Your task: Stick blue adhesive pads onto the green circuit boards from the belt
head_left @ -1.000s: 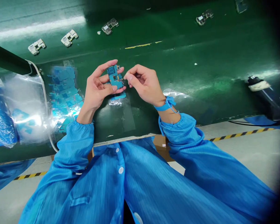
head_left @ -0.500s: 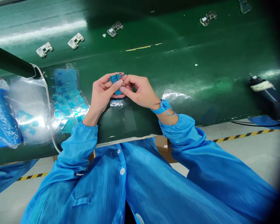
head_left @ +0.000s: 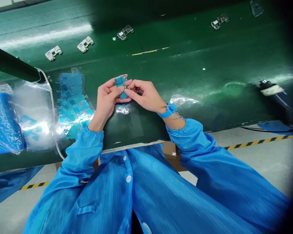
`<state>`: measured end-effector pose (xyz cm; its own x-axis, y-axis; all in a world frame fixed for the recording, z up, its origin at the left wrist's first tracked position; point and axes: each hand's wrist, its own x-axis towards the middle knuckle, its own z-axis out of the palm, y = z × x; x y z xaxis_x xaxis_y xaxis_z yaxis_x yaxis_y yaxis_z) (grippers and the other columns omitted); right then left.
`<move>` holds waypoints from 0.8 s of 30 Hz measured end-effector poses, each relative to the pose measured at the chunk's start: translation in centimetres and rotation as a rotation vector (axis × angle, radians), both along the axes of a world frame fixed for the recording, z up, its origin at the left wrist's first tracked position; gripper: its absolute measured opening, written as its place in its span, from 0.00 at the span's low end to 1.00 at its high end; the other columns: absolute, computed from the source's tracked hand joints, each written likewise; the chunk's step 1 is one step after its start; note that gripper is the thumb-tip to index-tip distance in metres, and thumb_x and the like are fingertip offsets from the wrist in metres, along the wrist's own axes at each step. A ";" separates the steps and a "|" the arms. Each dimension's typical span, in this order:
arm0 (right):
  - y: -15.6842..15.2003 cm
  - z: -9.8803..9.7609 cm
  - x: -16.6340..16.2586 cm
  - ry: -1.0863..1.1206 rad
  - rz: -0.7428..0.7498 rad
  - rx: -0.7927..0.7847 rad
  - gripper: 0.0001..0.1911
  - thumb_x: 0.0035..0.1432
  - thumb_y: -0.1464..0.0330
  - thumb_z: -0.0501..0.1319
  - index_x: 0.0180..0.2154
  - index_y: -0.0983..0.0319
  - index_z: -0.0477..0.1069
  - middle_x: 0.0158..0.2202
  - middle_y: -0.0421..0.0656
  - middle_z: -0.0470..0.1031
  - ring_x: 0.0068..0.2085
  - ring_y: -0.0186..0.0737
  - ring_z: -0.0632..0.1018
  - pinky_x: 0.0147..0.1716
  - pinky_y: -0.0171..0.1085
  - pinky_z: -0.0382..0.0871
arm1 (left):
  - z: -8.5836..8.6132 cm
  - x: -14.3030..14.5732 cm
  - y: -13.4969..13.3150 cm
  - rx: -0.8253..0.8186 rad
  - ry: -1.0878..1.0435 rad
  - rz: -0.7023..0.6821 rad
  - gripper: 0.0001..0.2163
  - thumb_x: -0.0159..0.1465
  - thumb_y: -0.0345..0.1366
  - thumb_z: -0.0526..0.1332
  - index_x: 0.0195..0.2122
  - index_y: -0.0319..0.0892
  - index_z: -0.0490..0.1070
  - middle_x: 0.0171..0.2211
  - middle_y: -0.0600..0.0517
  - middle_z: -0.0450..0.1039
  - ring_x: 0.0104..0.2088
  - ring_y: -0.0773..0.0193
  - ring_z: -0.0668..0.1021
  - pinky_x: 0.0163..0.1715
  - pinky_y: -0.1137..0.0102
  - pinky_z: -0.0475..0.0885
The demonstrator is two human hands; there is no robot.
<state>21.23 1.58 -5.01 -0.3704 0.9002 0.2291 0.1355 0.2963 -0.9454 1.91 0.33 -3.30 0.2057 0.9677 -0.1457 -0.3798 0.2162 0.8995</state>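
A small circuit board (head_left: pixel 120 81) with a blue face is held up above the green bench. My left hand (head_left: pixel 106 97) grips it from the left, fingers behind and thumb across its front. From the right, my right hand (head_left: pixel 146 94) pinches at the board's lower middle edge with thumb and index finger. Whether a thin film is between those fingertips I cannot make out. A blue strap (head_left: pixel 168 112) is round my right wrist. Left of my left hand lies a sheet of blue film pieces (head_left: pixel 72 97).
Several circuit boards lie along the far side, one a silvery board (head_left: pixel 85 44). At left are a clear plastic bag (head_left: pixel 36 104), a blue wrapped pack (head_left: pixel 5 123), a white cable (head_left: pixel 53 110) and a dark post (head_left: pixel 12 63). A black tool (head_left: pixel 273 89) rests at right.
My left thumb has slid lower on the board, baring more of its blue face. My right hand stays nearly in place. The far-left boards appear slightly further right in view.
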 end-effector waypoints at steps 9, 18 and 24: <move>0.5 0.1 0.7 -0.069 -0.251 0.334 0.25 0.80 0.45 0.58 0.53 0.59 0.77 0.45 0.45 0.73 0.39 0.37 0.74 0.42 0.41 0.75 | 0.6 -0.3 -0.1 -0.047 -0.014 -0.069 0.29 0.60 0.35 0.76 0.63 0.35 0.77 0.52 0.44 0.87 0.35 0.52 0.90 0.34 0.62 0.91; 0.4 0.3 0.8 -0.127 -0.243 0.364 0.25 0.79 0.45 0.59 0.51 0.58 0.81 0.49 0.48 0.72 0.45 0.41 0.76 0.49 0.47 0.82 | 0.8 0.1 -0.8 -0.036 0.059 -0.134 0.25 0.63 0.37 0.75 0.60 0.33 0.78 0.50 0.44 0.87 0.39 0.52 0.91 0.33 0.67 0.90; 0.6 -0.1 0.9 -0.064 -0.238 0.285 0.26 0.76 0.42 0.63 0.46 0.58 0.79 0.47 0.45 0.70 0.42 0.37 0.75 0.46 0.43 0.82 | 1.1 0.2 -0.9 -0.025 0.080 -0.154 0.25 0.64 0.38 0.74 0.60 0.33 0.78 0.50 0.44 0.87 0.38 0.52 0.91 0.32 0.67 0.89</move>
